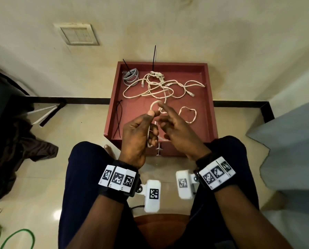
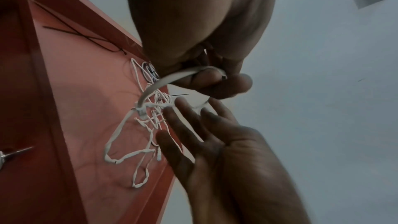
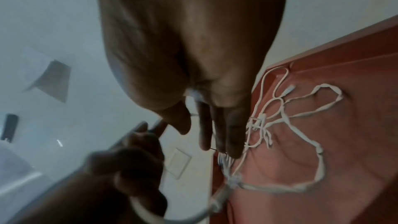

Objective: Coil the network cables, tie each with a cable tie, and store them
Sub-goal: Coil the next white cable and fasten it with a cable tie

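Observation:
A tangle of loose white network cables [image 1: 160, 88] lies in a red tray [image 1: 211, 97]. My left hand [image 1: 152, 123] grips a small loop of one white cable [image 1: 154, 105] between thumb and curled fingers, above the tray's near half. The same cable [image 2: 163, 83] curves out of my left hand [image 2: 215, 81] down to the tangle. My right hand [image 1: 165, 115] is beside it with fingers straight and spread, holding nothing; its fingers [image 2: 189, 122] are close to the cable. A grey coil [image 1: 131, 77] and a white coil [image 1: 156, 74], each with a black tie, lie at the back.
Loose black cable ties [image 1: 118, 117] lie along the tray's left side. Another white loop [image 1: 188, 115] rests at the right. The tray's metal handle [image 1: 158, 150] faces my knees. A dark cloth [image 1: 24, 141] and a green cable [image 1: 17, 238] lie on the floor to the left.

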